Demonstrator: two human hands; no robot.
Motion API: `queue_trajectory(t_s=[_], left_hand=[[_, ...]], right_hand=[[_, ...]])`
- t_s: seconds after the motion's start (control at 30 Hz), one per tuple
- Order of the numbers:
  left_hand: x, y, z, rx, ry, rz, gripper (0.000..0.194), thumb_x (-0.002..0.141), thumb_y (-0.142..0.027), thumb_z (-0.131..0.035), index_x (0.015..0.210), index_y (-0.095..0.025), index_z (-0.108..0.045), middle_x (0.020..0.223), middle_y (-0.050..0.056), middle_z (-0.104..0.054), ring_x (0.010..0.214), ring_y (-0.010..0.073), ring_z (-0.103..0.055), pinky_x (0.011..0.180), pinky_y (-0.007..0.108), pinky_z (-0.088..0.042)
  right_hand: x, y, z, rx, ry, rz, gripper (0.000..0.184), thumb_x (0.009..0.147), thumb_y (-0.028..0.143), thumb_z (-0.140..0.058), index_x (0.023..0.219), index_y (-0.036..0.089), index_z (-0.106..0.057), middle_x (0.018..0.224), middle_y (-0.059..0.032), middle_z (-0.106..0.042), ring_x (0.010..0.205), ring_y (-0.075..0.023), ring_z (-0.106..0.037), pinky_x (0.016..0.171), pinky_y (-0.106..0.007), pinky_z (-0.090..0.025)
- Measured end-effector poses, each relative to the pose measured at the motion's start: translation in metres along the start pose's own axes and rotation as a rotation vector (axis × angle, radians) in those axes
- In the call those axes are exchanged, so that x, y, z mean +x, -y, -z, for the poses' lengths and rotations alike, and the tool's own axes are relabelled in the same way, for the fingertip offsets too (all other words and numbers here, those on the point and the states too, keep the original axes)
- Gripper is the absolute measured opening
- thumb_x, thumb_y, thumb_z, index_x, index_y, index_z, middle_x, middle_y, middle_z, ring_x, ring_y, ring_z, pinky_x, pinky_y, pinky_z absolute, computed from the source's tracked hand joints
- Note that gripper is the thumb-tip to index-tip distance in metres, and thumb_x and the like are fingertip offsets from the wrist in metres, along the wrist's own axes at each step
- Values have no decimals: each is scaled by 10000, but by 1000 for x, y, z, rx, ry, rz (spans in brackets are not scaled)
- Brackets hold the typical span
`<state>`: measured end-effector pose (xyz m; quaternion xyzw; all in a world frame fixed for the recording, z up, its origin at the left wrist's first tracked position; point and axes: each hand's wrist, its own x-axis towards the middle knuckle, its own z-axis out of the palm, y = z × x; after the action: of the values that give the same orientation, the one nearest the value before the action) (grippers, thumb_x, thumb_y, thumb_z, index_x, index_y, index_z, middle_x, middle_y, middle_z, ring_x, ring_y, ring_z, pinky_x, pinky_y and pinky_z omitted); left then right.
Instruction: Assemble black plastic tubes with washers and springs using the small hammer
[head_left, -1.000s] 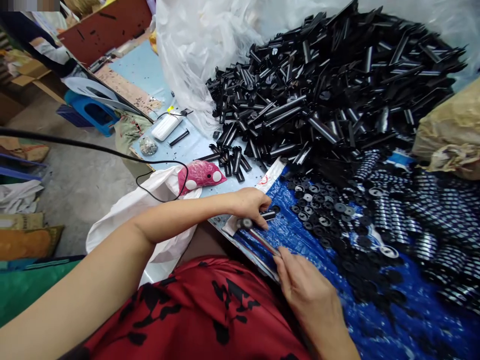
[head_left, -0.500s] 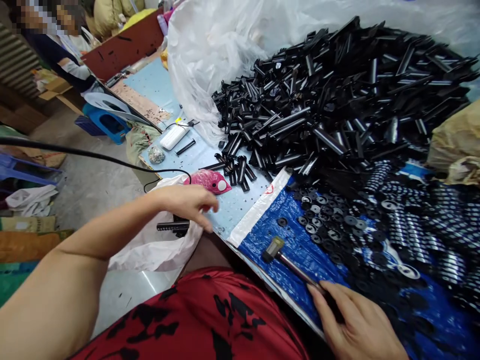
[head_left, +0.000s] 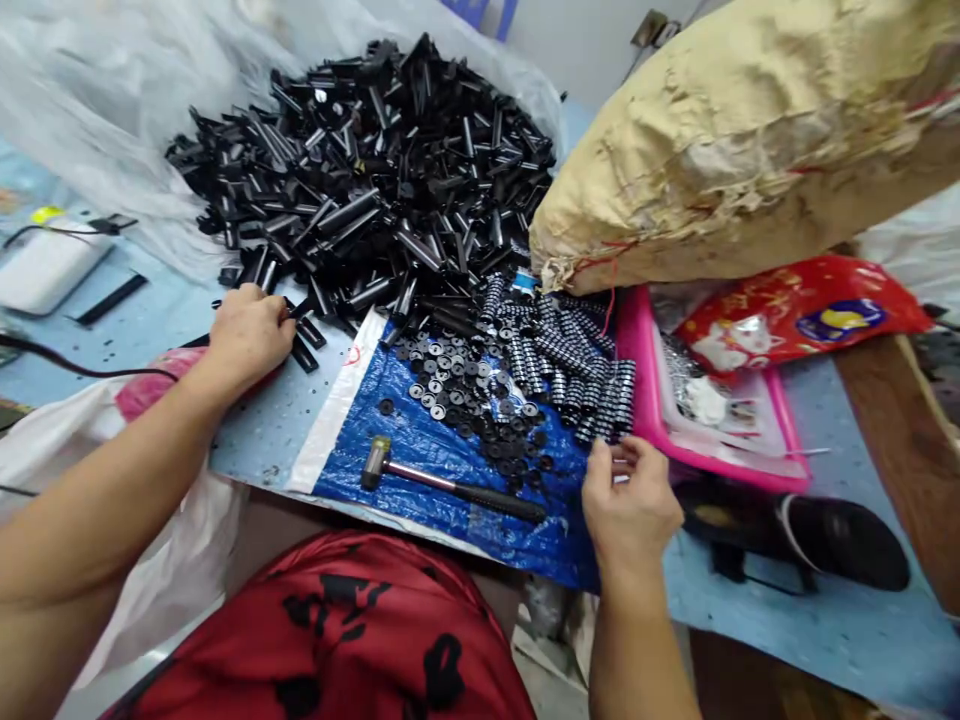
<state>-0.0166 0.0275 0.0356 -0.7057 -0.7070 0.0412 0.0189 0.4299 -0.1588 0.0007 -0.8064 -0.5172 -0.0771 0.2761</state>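
My left hand (head_left: pixel 251 338) is closed among black plastic tubes (head_left: pixel 304 350) at the near left edge of a large heap of black tube-shaped parts (head_left: pixel 360 180). Its fingertips are hidden, so what it grips is unclear. My right hand (head_left: pixel 631 495) is curled at the near end of a group of ribbed black cylinders (head_left: pixel 600 395); anything between its fingers is too small to make out. Between the hands, a small hammer (head_left: pixel 427 475) with a dark handle lies on a blue plastic sheet (head_left: pixel 345 450). Small black discs (head_left: pixel 450 375) are scattered beyond it.
To the right stand a pink tray (head_left: pixel 645 400) holding a red packet (head_left: pixel 810 310) and a black cylindrical tool (head_left: pixel 810 530). A bulky yellowish sack (head_left: pixel 720 150) leans above them. At left lie a white box (head_left: pixel 52 265), a cable (head_left: pixel 75 370) and a pink pouch (head_left: pixel 146 385).
My right hand has let go of the hammer and moved right to the ribbed cylinders. My left hand has reached forward to the black tubes. The view has turned right.
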Motion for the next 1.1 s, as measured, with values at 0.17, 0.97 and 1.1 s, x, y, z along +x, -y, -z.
queue_trajectory(t_s=[0.17, 0.97, 1.1], left_hand=[[-20, -5, 5, -274, -262, 71, 138, 928, -266, -523, 875, -143, -554, 927, 73, -612, 889, 181, -562, 819, 289, -430], [-137, -119, 6, -1625, 627, -117, 450, 935, -593, -559, 984, -148, -519, 707, -20, -591, 436, 43, -430, 440, 189, -275], [-146, -135, 12, -1602, 523, -134, 391, 951, -524, -568, 828, -156, -521, 668, -26, -526, 500, 60, -434, 483, 205, -328]], right_hand=[[30, -14, -12, 87, 116, -198, 657, 813, 587, -649, 1275, 120, -624, 959, -69, -669, 686, -46, -450, 709, -197, -277], [-42, 112, -10, 1388, 747, -751, 751, 759, 800, -597, 1169, 189, -447, 650, 64, -389, 471, -11, -361, 466, -160, -291], [-49, 125, -8, 1435, 710, -756, 736, 793, 817, -533, 1199, 212, -426, 610, 78, -333, 439, -8, -313, 452, -161, -290]])
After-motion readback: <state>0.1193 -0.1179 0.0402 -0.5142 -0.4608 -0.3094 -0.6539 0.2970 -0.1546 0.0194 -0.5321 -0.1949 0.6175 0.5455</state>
